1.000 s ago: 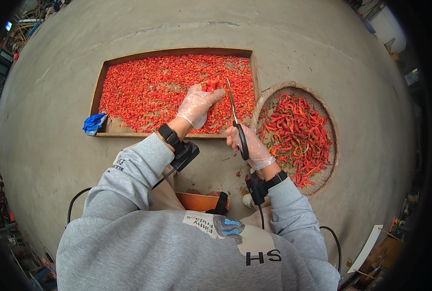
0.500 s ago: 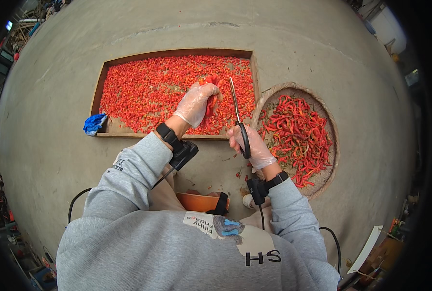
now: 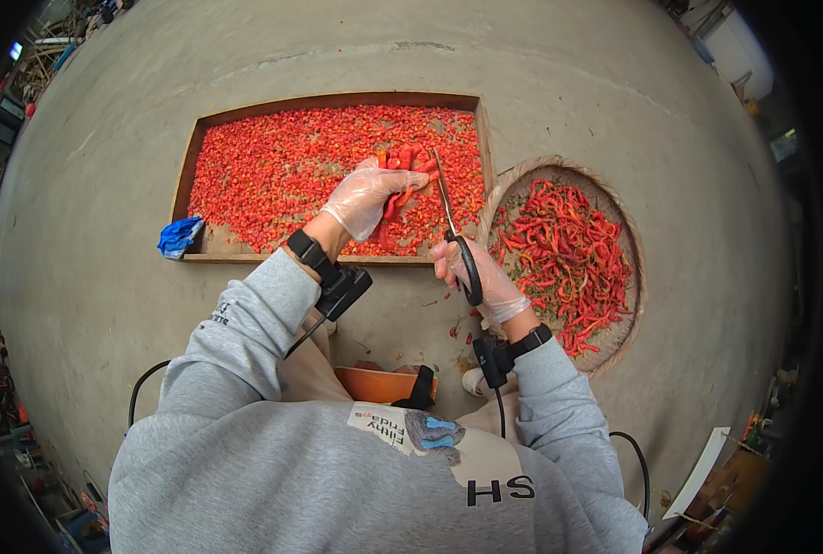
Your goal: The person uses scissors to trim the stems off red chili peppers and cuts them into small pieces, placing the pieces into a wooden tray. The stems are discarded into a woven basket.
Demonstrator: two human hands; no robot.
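Over the wooden tray [image 3: 487,148], my left hand [image 3: 363,198], in a clear plastic glove, is closed round a bunch of red chili peppers [image 3: 400,159]. The peppers' tips stick out to the right, up against the scissor blades. My right hand [image 3: 487,277], gloved too, grips the black handles of a pair of scissors [image 3: 449,205], which point away from me with the blades looking nearly together. Below the hands, cut red chili pieces [image 3: 273,166] cover most of the tray's bottom.
Right of the tray, a round woven basket [image 3: 640,305] with a rope-like rim holds whole red chilies [image 3: 573,258]. A blue and white crumpled bag [image 3: 180,236] hangs at the tray's near left corner. An orange low object [image 3: 374,383] is between my legs, with pepper scraps scattered beyond it.
My left hand has shifted slightly and turned, bringing the chili tips right to the scissor blades. The right hand with the scissors has stayed almost in place.
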